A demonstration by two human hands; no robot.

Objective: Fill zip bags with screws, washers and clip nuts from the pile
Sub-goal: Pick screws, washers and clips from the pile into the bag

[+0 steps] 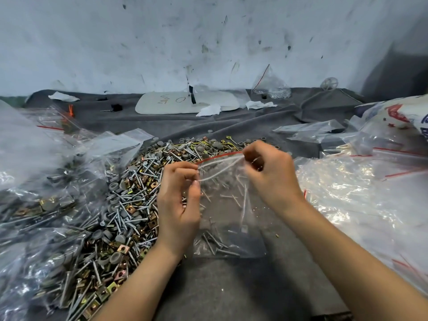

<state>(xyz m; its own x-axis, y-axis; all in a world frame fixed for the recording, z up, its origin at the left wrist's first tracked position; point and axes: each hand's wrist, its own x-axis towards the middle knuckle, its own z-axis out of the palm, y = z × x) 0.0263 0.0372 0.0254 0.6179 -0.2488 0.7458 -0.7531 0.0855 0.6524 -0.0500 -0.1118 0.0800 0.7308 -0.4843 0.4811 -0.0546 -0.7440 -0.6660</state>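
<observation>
Now, one zip bag (231, 216) between left hand (179, 202) and right hand (268, 172), a pinch apiece on its mouth.

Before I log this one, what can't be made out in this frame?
- Head view: whether the zip bag is sealed; the left hand and right hand pinch and cover its mouth.
- Head view: screw count inside; glary, wrinkled plastic blurs it.
- Head view: filled bags at left; blurred, cut by the edge.
- Head view: printed sack at right; the edge crops its print.
</observation>
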